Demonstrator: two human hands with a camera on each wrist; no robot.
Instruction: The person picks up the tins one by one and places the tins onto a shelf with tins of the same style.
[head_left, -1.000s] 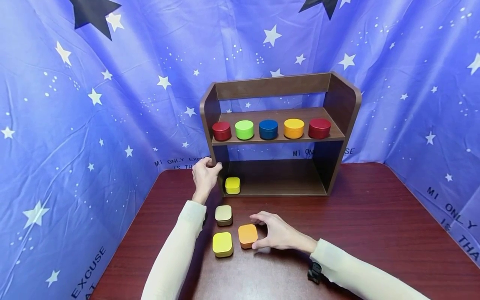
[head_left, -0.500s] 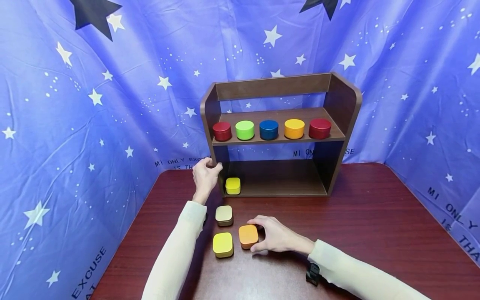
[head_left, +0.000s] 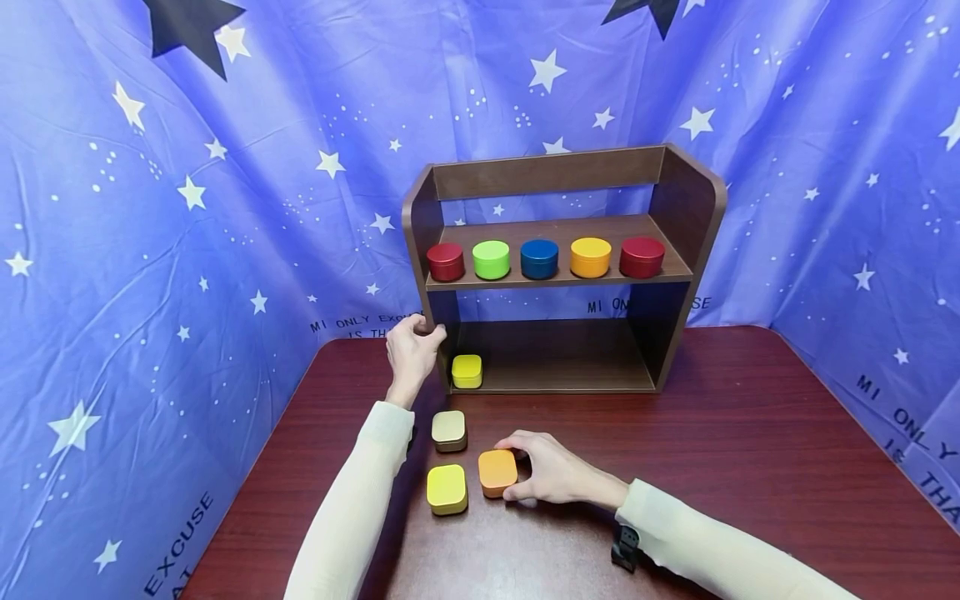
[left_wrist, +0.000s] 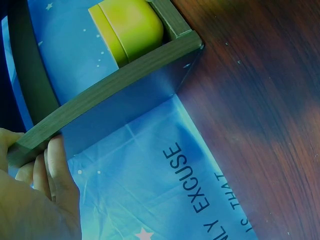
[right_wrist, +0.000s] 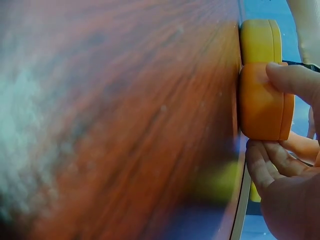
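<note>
The left hand [head_left: 411, 354] pinches the left side panel of the brown shelf [head_left: 558, 382]; in the left wrist view the thumb and fingers [left_wrist: 56, 160] lie on both sides of its edge. On the table, the right hand [head_left: 562, 473] holds an orange square tin [head_left: 497, 472] between thumb and fingers, also plain in the right wrist view as an orange tin [right_wrist: 262, 102]. Left of it stand a yellow square tin [head_left: 447, 488] and a cream one [head_left: 449, 429]. Another yellow tin [head_left: 467, 372] sits at the lower shelf's left end.
Several round tins stand in a row on the upper shelf: red [head_left: 446, 262], green [head_left: 491, 259], blue [head_left: 539, 259], orange-yellow [head_left: 590, 257] and dark red [head_left: 642, 257]. A blue star-patterned curtain [head_left: 247, 208] surrounds the dark red table [head_left: 765, 433].
The right hand has moved slightly left and its fingers have closed in around the orange tin. The left hand stays at the shelf's side panel.
</note>
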